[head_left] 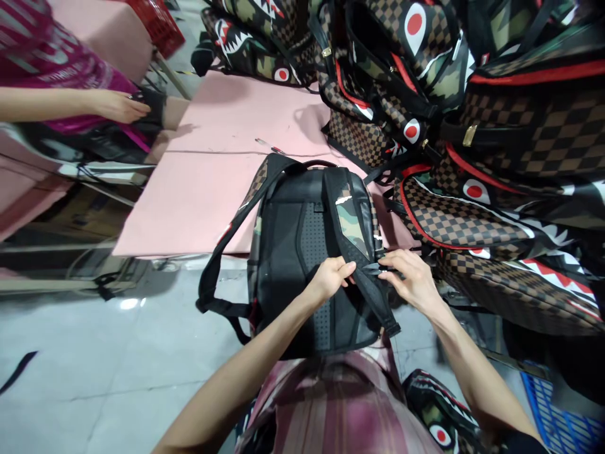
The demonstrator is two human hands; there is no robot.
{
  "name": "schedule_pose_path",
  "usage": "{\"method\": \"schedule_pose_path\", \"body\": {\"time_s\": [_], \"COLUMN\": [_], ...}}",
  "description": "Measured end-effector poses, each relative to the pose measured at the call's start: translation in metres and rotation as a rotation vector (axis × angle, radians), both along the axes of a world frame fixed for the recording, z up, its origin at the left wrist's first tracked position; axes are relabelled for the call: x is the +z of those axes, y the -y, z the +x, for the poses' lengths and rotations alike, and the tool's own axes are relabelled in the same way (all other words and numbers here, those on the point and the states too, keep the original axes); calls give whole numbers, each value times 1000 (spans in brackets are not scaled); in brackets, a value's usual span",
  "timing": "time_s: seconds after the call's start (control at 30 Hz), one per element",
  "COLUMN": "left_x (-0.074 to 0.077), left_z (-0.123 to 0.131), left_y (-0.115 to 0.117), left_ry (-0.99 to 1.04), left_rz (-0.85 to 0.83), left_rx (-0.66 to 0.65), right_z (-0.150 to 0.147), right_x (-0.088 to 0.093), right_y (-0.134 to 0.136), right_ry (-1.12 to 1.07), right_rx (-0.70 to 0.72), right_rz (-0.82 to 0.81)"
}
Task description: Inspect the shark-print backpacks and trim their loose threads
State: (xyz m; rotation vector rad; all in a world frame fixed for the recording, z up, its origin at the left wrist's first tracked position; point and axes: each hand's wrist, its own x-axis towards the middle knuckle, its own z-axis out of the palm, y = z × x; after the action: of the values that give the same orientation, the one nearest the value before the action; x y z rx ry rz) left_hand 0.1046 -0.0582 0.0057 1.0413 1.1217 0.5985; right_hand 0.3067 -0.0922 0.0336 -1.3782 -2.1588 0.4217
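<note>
The left hand [334, 276] pinches a strap [354, 227] of the backpack [281, 265], centre; the right hand [412, 279] grasps snips [371, 268]. Bags [472, 221] crowd the upper right.

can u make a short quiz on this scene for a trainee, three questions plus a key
1. Which colour is the tabletop?
a) blue
b) pink
c) green

2. True or false: the backpack in front of the person has its shoulder straps turned away from the camera.

3. What does the person's right hand hold?

Key:
1. b
2. False; they face the camera.
3. Small pointed snips.
</note>
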Motion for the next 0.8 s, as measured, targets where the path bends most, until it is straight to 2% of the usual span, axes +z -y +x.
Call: {"method": "schedule_pose_path", "body": {"time_s": [0.2, 0.37, 0.6, 0.8], "left_x": [2, 0, -1, -3], "left_z": [-1, -2, -2, -3], "left_y": [1, 1, 1, 1], "left_ry": [-18, 1, -59, -54], "left_rz": [19, 17, 32, 30], "left_rx": [-13, -21, -31, -34], "right_z": [0, 4, -3, -1], "right_x": [-1, -6, 3, 2], "right_y": [-8, -6, -7, -7], "right_ry": [42, -90, 55, 17], "right_rx": [74, 32, 73, 41], "right_rz": [12, -10, 59, 73]}}
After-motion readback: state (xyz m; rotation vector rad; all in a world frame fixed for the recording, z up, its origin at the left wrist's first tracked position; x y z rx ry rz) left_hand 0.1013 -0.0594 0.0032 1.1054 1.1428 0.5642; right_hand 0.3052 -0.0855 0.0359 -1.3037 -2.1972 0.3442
